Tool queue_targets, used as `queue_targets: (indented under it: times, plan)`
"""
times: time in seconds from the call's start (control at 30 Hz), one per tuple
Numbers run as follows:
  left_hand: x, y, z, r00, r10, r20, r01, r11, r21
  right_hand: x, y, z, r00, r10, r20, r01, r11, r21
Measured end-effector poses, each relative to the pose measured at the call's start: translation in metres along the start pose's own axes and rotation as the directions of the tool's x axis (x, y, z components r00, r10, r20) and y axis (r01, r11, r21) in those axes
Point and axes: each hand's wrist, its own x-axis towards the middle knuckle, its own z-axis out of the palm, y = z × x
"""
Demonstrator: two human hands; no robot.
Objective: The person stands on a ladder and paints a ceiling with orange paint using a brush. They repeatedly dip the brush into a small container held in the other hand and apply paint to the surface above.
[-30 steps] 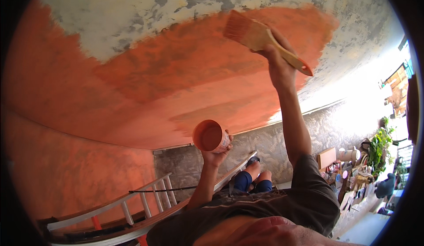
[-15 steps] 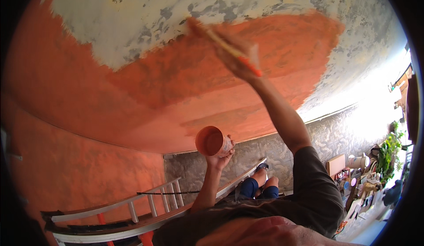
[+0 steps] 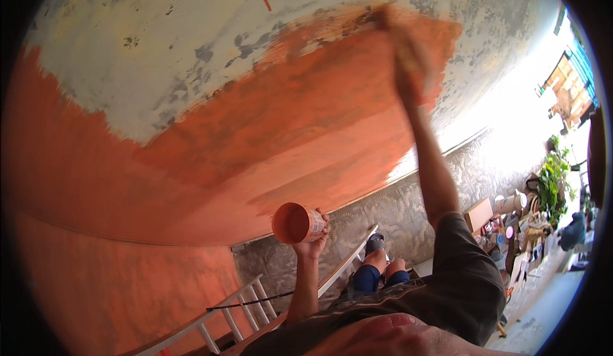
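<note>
My left hand (image 3: 313, 246) is wrapped round an orange-stained paint tub (image 3: 295, 223) in front of my body. The tub tilts so that its mouth shows, with orange paint coating the inside. Stretched far up to the right, my right hand (image 3: 410, 68) is smeared by motion but closed round a paintbrush (image 3: 383, 16). The bristles appear to touch the wall at the upper edge of the orange paint (image 3: 268, 113). Thin, streaky orange strokes trail leftward from the brush. Above them the wall is bare grey-white plaster (image 3: 172, 43) with dark patches.
A metal ladder (image 3: 207, 337) stands at lower left, a dark cord across it. My legs (image 3: 378, 270) show above the patterned floor (image 3: 408, 219). To the right are a cardboard box (image 3: 479, 215), a white bucket (image 3: 511, 203), a green plant (image 3: 554, 180) and assorted clutter.
My right hand has swept the brush rightward and slightly up, leaving a fresh orange band on the plaster. The tub stays in my left hand; the whole view has shifted a little.
</note>
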Motion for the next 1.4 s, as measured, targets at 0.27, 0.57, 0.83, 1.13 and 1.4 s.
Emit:
queue_targets:
  times: [0.27, 0.57, 0.83, 1.13, 1.4]
  plan:
    - [-0.003, 0.022, -0.015, 0.999, 0.032, -0.032, -0.031, 0.999, 0.031, -0.003, -0.254, 0.002, 0.821, -0.519, 0.235, 0.155, 0.601, 0.784]
    - [0.004, 0.011, -0.012, 0.999, -0.021, -0.040, 0.022, 1.000, 0.002, 0.001, 0.214, 0.020, 0.949, 0.278, 0.148, -0.306, 0.925, 0.226]
    - [-0.008, 0.009, -0.018, 0.999, 0.008, -0.048, -0.008, 1.000, 0.000, 0.065, 0.078, -0.033, 0.991, 0.032, -0.131, 0.003, 0.965, 0.262]
    - [-0.012, 0.013, -0.016, 0.991, -0.012, -0.136, 0.012, 1.000, 0.002, 0.040, -0.080, -0.016, 0.891, -0.399, 0.217, 0.152, 0.712, 0.686]
    - [-0.007, -0.002, -0.009, 0.997, -0.053, -0.052, 0.050, 0.997, -0.053, 0.121, 0.245, -0.073, 0.933, 0.322, -0.158, -0.275, 0.925, 0.260]
